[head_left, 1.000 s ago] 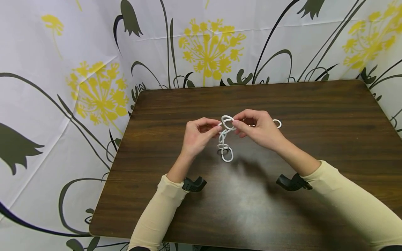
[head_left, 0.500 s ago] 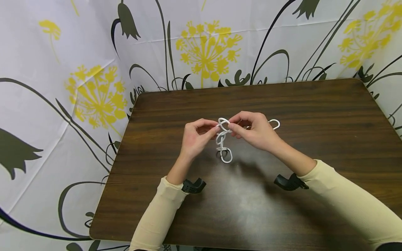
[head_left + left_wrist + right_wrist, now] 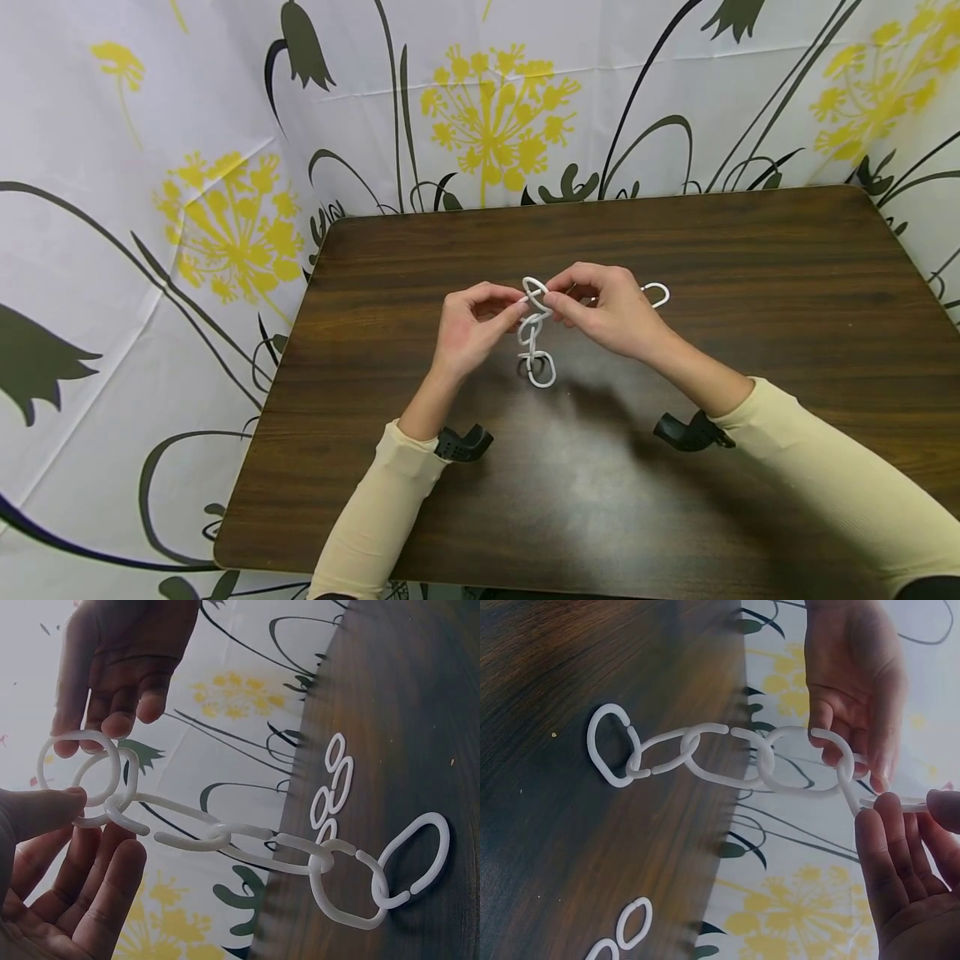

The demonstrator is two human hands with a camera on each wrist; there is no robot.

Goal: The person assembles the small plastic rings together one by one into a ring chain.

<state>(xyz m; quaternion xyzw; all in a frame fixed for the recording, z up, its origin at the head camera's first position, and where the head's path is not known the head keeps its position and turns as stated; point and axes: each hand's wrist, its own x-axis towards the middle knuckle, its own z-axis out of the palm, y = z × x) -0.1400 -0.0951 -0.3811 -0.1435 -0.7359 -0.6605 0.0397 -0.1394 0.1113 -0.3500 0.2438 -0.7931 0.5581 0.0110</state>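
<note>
A chain of white plastic links point(image 3: 527, 332) hangs below my two hands, its lowest link point(image 3: 442, 847) down at the tabletop. Thumb and fingertips of my left hand point(image 3: 474, 325) pinch the upper end of this chain. From the other side my right hand point(image 3: 611, 312) pinches a white link point(image 3: 533, 282) that overlaps the chain's top link in the head view. The fingertips of both hands are close together there. Small gaps show in several hanging links, as in the one point(image 3: 731, 780) in the right wrist view. Fingers partly hide where the two uppermost links meet.
More white links point(image 3: 341, 784) lie on the dark wood table point(image 3: 360, 467) beyond my right hand, which mostly covers them in the head view; one end link point(image 3: 656, 295) shows. A white curtain with flower print point(image 3: 480, 50) hangs behind the table's far edge.
My right hand has shifted slightly left with its link, closer to my left hand. The chain still hangs from the hands, and my left hand has hardly moved.
</note>
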